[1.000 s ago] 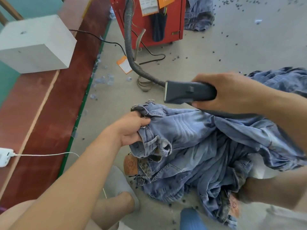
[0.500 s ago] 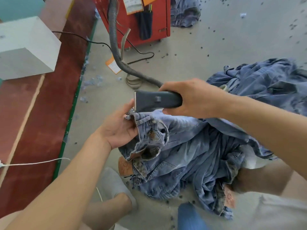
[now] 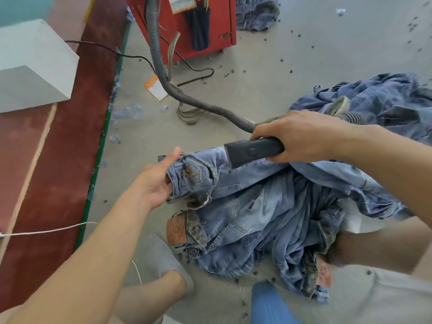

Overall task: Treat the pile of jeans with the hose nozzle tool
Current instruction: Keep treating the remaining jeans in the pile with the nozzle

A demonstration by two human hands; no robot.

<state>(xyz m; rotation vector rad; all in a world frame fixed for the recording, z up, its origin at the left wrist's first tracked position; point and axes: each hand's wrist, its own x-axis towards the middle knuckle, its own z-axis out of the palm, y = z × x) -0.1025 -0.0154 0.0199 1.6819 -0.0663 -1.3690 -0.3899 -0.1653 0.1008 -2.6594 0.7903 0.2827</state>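
Crosswise, nozzle (image 3: pixel 253 152) in right hand (image 3: pixel 301 136), mouth leftward on jeans (image 3: pixel 257 206); left hand (image 3: pixel 155 183) fingers seemingly pinching waistband.

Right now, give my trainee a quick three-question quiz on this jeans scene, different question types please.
1. True or false: the right hand grips the hose nozzle tool.
2. Multiple choice: the left hand holds the top pair of jeans at its A) cut-off leg hem, B) waistband end, C) leather patch.
3. Fill in: the ribbed hose runs back to a ___ cabinet.

Key: 1 true; 2 B; 3 red.
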